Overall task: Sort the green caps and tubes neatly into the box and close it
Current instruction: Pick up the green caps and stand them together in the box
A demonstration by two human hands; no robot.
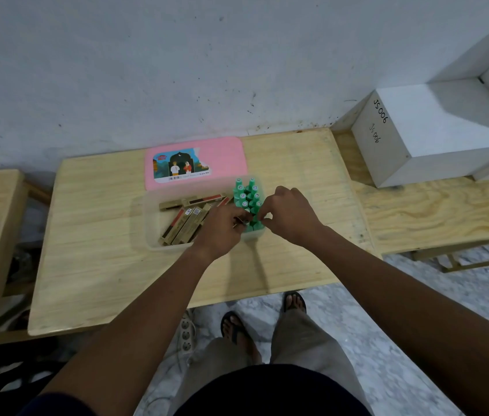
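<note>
Our right hand (291,214) pinches its fingers narrowly on the nearest of the green tubes (247,195), which stand upright in the box (153,235) just beyond the fingers. Our left hand (222,231) curls its fingers against the same cluster; we cannot tell whether they hold anything. The pink lid (222,154) lies farther beyond on the table (102,265).

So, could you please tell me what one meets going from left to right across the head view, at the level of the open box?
Gold tubes → left hand → green caps → right hand → white box marked JS006.
</note>
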